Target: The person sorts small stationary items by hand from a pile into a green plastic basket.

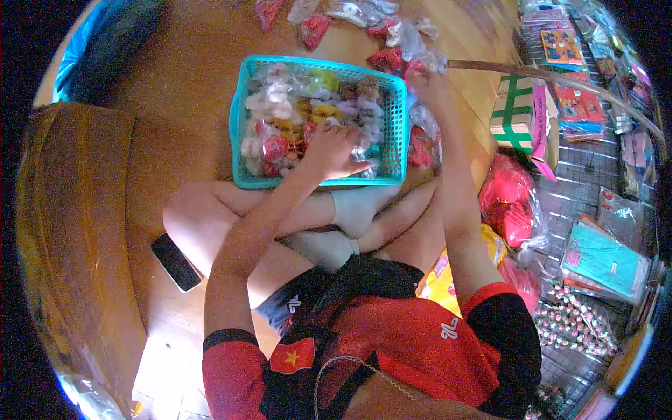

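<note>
A turquoise plastic basket (320,183) sits on the floor in front of my crossed legs. It is filled with rows of small fluffy items (276,94) in clear plastic wraps, coloured white, mustard, red, brown and grey. My left hand (334,149) lies over the items in the basket's middle, palm down, thumb spread from the fingers. Just outside the basket's right corner, my right hand (425,82) reaches into a pile of wrapped pieces, its fingers bent in among them. A red wrapped piece (386,60) lies beside it; what those fingers hold I cannot tell.
More wrapped pieces (316,31) are scattered on the wooden floor beyond the basket. A phone (176,262) lies left of my knee. At right stand a green-taped box (512,112), red bags (507,203) and a wire rack (560,210) with packets. Brown cardboard (84,210) lies left.
</note>
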Motion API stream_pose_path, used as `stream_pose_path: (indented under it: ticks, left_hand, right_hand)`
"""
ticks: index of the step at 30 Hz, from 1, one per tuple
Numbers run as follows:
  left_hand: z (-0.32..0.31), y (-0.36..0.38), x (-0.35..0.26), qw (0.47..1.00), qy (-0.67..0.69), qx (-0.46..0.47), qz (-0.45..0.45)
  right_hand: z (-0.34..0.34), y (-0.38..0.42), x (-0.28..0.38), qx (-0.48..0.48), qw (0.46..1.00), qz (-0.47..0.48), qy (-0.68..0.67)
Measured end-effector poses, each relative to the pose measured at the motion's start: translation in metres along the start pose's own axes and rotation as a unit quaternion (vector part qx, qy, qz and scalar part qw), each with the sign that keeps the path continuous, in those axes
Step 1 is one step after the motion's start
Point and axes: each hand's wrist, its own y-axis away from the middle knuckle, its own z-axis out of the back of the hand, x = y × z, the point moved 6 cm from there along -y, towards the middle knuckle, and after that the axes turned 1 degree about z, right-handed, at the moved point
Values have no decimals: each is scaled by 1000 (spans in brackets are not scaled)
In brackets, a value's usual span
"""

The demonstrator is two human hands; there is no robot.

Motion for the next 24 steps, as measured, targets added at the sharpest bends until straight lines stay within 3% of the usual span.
stream_pose_path:
  ticks: [3, 6, 9, 12, 15, 16, 20, 23, 24]
  left_hand:
    - [-10, 0, 3, 999, -52, -5, -1]
    - [-22, 0, 8, 998, -64, -11, 5]
    - [-18, 1, 7, 997, -71, -16, 10]
    - [-18, -3, 11, 998, -39, 32, 35]
    - [-8, -1, 7, 999, -30, -12, 25]
    - [-14, 0, 9, 1000, -15, 4, 21]
    - [-21, 0, 11, 999, -28, 14, 32]
    - [-15, -2, 7, 996, -52, 64, 37]
    - [-15, -3, 8, 997, -15, 67, 44]
  right_hand:
    - [17, -60, -19, -176, 982, 54, 37]
    - [0, -130, -48, -156, 984, 62, 52]
    - [-27, -183, -78, -71, 982, 32, 170]
    - [-49, -177, -79, -20, 997, 72, -34]
    - [-29, -163, -45, 17, 967, 101, -235]
    - [12, -120, 5, -124, 980, 21, -157]
    - [45, -92, 0, -221, 957, 68, -174]
    - [74, -46, 18, -257, 956, 135, -37]
    - [68, -37, 12, -154, 979, 51, -127]
